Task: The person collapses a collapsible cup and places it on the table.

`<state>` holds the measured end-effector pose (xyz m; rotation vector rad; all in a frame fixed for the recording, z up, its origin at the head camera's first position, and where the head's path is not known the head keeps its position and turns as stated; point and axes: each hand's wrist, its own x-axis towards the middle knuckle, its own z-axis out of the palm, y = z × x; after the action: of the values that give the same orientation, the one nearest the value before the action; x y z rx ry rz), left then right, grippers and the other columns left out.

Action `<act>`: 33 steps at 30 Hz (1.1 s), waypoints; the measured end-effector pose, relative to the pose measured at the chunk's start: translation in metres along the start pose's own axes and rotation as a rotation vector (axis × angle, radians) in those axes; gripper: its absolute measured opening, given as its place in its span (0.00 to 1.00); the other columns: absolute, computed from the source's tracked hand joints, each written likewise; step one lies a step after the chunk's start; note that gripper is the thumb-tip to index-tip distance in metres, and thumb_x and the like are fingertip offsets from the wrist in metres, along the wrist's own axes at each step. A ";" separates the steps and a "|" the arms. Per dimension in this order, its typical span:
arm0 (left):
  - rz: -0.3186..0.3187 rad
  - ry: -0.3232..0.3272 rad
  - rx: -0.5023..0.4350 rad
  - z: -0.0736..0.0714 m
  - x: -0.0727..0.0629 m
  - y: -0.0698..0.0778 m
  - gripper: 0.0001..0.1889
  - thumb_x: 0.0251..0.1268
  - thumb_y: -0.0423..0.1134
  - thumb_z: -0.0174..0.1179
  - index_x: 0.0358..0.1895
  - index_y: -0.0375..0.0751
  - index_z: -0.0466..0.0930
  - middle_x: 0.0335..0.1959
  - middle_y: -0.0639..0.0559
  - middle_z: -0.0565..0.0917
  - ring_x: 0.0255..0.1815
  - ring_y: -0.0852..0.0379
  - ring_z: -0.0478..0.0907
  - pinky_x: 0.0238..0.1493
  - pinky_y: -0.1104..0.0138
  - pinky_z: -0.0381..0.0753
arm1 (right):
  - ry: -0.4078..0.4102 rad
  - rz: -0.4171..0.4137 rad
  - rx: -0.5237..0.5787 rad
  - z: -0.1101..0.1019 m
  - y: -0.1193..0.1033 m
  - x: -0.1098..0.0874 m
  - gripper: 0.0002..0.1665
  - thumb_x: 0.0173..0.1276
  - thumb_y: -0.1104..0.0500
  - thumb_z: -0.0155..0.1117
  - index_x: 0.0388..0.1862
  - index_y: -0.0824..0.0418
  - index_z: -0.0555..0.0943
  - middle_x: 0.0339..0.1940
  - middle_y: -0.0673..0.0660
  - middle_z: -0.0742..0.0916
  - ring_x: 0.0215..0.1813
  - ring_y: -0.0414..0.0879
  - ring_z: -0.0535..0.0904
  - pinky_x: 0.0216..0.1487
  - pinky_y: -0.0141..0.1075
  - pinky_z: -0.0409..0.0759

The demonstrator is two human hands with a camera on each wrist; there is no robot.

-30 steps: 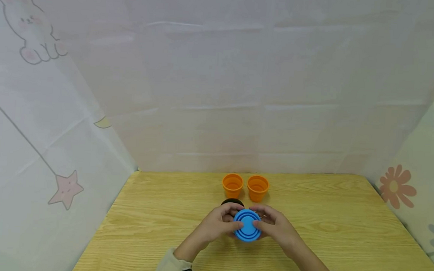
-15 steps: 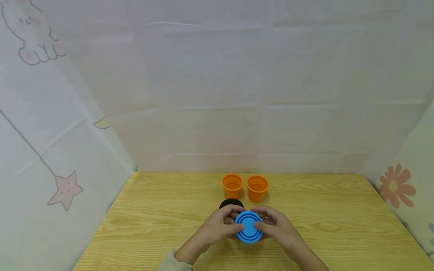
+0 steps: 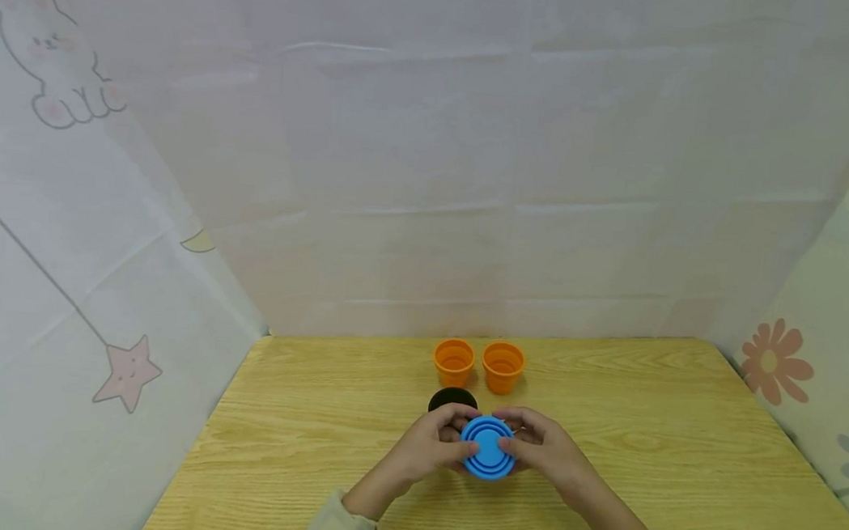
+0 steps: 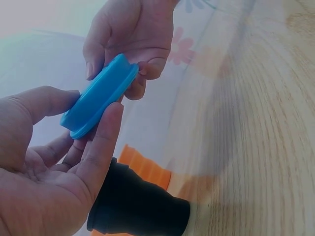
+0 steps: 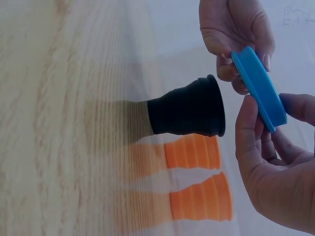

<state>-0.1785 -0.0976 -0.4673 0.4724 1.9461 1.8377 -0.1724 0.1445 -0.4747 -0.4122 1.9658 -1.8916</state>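
Note:
A blue collapsible cup (image 3: pixel 488 449), folded flat into a disc of concentric rings, is held above the table between both hands. My left hand (image 3: pixel 424 443) pinches its left edge, thumb on the near face and fingers behind. On the opposite edge my right hand (image 3: pixel 548 449) pinches it the same way. The wrist views show the flat blue disc (image 4: pixel 101 96) tilted and raised off the wood. Just beyond the hands stands a black cup (image 5: pixel 187 108), expanded and upright, partly hidden by the left hand in the head view.
Two expanded orange cups, a left one (image 3: pixel 454 362) and a right one (image 3: pixel 503 367), stand side by side behind the black cup. The wooden table (image 3: pixel 297 444) meets a pale printed cloth (image 3: pixel 415 175) at the back and sides.
Both hands and the blue cup have shifted slightly toward the person and to the right in the head view. The black cup shows a little more; the grip looks the same.

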 end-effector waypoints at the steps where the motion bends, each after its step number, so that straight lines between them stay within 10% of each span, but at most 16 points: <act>1: 0.001 -0.003 -0.002 0.000 0.000 0.000 0.24 0.69 0.35 0.65 0.65 0.34 0.72 0.47 0.45 0.80 0.42 0.54 0.82 0.45 0.47 0.87 | -0.004 -0.001 0.000 0.000 0.000 0.000 0.34 0.74 0.55 0.66 0.71 0.70 0.68 0.49 0.61 0.84 0.46 0.52 0.84 0.45 0.47 0.88; 16: 0.110 0.031 0.101 -0.001 0.001 -0.004 0.23 0.68 0.37 0.68 0.63 0.41 0.74 0.47 0.46 0.79 0.42 0.55 0.81 0.44 0.65 0.85 | 0.111 0.098 0.006 -0.009 0.008 0.001 0.34 0.77 0.39 0.56 0.65 0.64 0.77 0.52 0.60 0.84 0.49 0.53 0.81 0.46 0.46 0.87; 33: 0.375 0.100 0.238 0.011 0.000 -0.009 0.11 0.70 0.33 0.65 0.53 0.44 0.82 0.51 0.48 0.79 0.53 0.56 0.78 0.57 0.63 0.83 | -0.028 0.142 0.133 -0.015 0.011 -0.002 0.32 0.82 0.39 0.46 0.60 0.65 0.78 0.50 0.60 0.86 0.48 0.52 0.85 0.49 0.47 0.87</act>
<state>-0.1724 -0.0891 -0.4764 0.8885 2.2822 1.8804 -0.1771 0.1595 -0.4847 -0.2526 1.7887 -1.9015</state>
